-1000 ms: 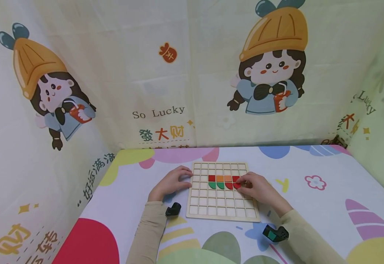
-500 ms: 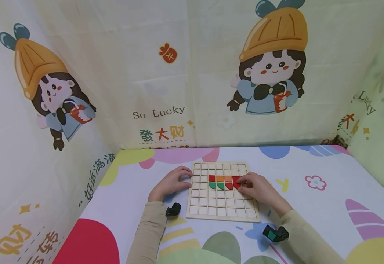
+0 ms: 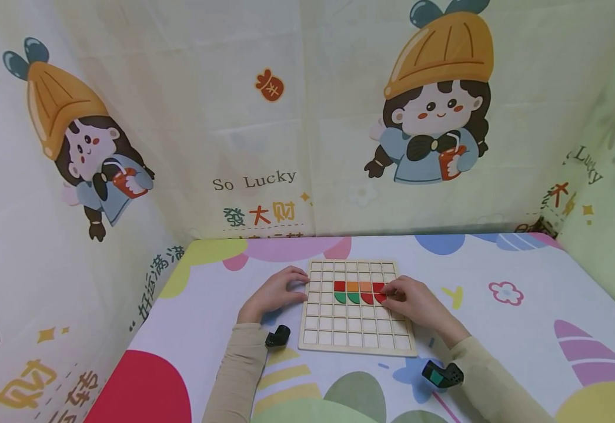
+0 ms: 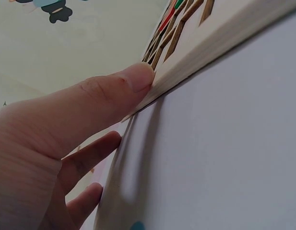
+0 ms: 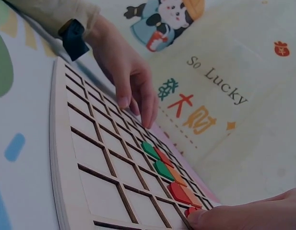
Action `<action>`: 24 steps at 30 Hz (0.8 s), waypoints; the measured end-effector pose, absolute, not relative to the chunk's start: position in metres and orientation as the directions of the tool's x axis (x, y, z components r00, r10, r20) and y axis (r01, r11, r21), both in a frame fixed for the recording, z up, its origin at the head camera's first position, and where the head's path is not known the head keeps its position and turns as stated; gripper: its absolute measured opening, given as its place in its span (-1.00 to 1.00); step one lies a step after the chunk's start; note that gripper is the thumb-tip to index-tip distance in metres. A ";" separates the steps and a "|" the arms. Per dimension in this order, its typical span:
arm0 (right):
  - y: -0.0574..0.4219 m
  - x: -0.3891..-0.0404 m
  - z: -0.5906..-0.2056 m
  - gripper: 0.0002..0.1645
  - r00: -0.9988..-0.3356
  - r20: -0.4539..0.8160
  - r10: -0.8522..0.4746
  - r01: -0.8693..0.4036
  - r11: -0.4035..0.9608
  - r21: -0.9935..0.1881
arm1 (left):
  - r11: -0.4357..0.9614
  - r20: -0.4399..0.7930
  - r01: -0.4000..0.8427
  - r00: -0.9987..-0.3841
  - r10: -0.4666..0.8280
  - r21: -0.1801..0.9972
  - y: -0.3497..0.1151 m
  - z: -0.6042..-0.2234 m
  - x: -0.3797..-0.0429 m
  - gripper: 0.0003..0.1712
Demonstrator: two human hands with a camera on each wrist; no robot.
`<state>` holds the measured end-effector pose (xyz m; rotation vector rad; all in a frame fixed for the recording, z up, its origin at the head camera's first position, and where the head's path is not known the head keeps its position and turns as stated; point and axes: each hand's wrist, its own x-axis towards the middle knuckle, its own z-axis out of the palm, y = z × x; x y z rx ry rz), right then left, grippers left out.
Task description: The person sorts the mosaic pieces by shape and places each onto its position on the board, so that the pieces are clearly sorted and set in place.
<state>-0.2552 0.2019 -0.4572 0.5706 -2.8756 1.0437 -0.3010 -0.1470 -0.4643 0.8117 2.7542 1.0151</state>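
Observation:
A wooden grid board point(image 3: 340, 324) lies on the table in the head view, its middle holding two rows of coloured tiles. The upper row has a red square point(image 3: 340, 286), orange squares point(image 3: 358, 286) and another red square point(image 3: 377, 286). Below are green quarter-round tiles point(image 3: 347, 298) and red quarter-round tiles point(image 3: 367, 298). My left hand point(image 3: 274, 294) rests at the board's left edge; its thumb point(image 4: 136, 76) touches the rim in the left wrist view. My right hand point(image 3: 415, 301) has its thumb and fingertips at the rightmost red tiles, partly covering them.
Black wrist devices point(image 3: 278, 336) point(image 3: 442, 373) are worn at both forearms. A patterned cloth point(image 3: 477, 294) covers the table. Behind it stands a cream printed curtain point(image 3: 339, 135), which also hangs at the left and right sides.
The head view has shifted very slightly. Both hands, the board and the tiles keep their places.

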 end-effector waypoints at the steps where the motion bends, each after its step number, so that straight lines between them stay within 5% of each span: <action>1: 0.202 -0.255 -0.457 -0.79 -0.931 0.153 -0.331 -0.352 0.706 -0.614 | 0.636 0.090 0.449 -0.854 0.513 0.627 -0.147 -0.464 -0.301 -0.56; 24: 0.209 -0.259 -0.458 -0.75 -0.934 0.136 -0.330 -0.333 0.670 -0.663 | 0.646 0.082 0.435 -0.862 0.501 0.627 -0.147 -0.464 -0.302 -0.54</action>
